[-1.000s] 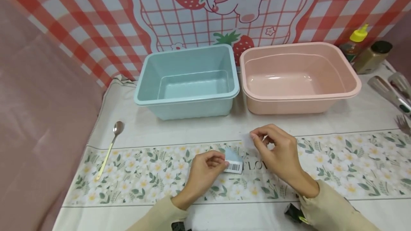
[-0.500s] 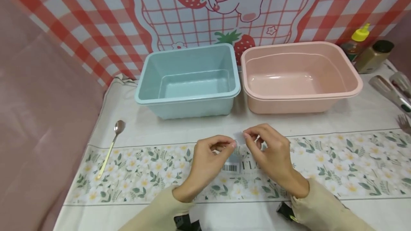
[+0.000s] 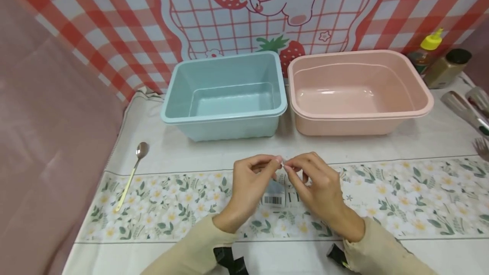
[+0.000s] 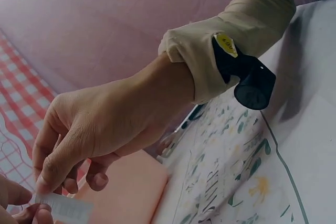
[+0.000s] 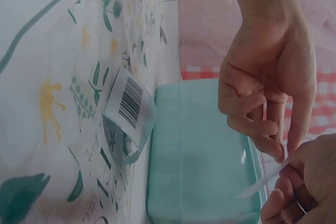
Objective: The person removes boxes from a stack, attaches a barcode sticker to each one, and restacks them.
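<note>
In the head view my left hand (image 3: 246, 188) and right hand (image 3: 321, 190) meet at the fingertips, low over the table's middle. Between them they pinch a small, thin, whitish see-through sheet (image 4: 68, 209), which juts out past the fingers in the left wrist view. Seen from the right wrist, the same sheet (image 5: 262, 183) appears almost edge-on. Below the hands lies a small light-blue and white packet (image 3: 273, 198) with a barcode; from the right wrist this packet (image 5: 128, 111) looks bulged open at one end.
A light-blue basin (image 3: 225, 130) and a pink basin (image 3: 344, 126) stand side by side at the back. A spoon (image 3: 131, 177) lies at the left. To the right are a yellow-capped bottle (image 3: 424, 56), a dark-lidded jar (image 3: 447, 69), tongs (image 3: 464, 111) and a fork (image 3: 481, 147).
My left hand has let go of the packet and moved up to the sheet. The right hand has brought the sheet leftward, and the fingertips of both hands now meet on it.
</note>
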A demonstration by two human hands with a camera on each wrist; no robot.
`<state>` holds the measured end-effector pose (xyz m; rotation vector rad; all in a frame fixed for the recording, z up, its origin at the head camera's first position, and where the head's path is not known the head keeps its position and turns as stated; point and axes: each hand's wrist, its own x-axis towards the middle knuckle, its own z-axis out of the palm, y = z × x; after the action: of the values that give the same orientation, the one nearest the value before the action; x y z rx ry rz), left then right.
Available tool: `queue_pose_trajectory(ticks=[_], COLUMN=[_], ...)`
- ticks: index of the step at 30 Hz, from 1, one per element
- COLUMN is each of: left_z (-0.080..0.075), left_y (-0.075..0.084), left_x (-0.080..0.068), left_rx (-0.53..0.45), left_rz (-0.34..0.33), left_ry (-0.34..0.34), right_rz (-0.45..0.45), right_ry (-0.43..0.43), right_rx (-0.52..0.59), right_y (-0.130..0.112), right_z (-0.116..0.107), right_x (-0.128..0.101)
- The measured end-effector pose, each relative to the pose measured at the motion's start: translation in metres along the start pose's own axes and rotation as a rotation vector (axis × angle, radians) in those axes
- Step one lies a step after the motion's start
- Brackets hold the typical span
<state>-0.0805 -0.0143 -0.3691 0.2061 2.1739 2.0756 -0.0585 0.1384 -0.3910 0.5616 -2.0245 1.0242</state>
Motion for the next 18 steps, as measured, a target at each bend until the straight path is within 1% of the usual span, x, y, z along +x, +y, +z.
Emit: queue_pose_trajectory(ticks=[3,7,9,12,15,17,18], left_z=[-0.002,-0.005,-0.006,-0.008,-0.009,-0.011,-0.013], left_y=[-0.001,-0.003,-0.003,-0.004,-0.007,-0.008,-0.008], left_x=[0.0,-0.001,-0.001,-0.001,-0.001,0.0,0.0], left_rx=[-0.039,-0.038,-0.031,-0.014,0.02,0.046,0.055], left_rz=[-0.035,-0.078,-0.084,-0.064,-0.022,0.005,0.014], left_ry=[0.011,0.014,0.021,0.045,0.092,0.126,0.138], right_rz=[-0.037,-0.062,-0.063,-0.064,-0.063,-0.038,0.004], right_ry=[-0.005,-0.027,-0.044,-0.057,-0.029,-0.005,-0.006], right_rx=[0.006,-0.015,-0.023,-0.019,-0.008,0.01,0.04], right_y=[-0.002,-0.004,-0.005,-0.005,-0.004,-0.001,0.0], right_z=[0.003,0.004,0.005,0.005,0.004,0.001,-0.001], right_x=[0.0,-0.002,-0.002,-0.003,-0.001,0.001,0.002])
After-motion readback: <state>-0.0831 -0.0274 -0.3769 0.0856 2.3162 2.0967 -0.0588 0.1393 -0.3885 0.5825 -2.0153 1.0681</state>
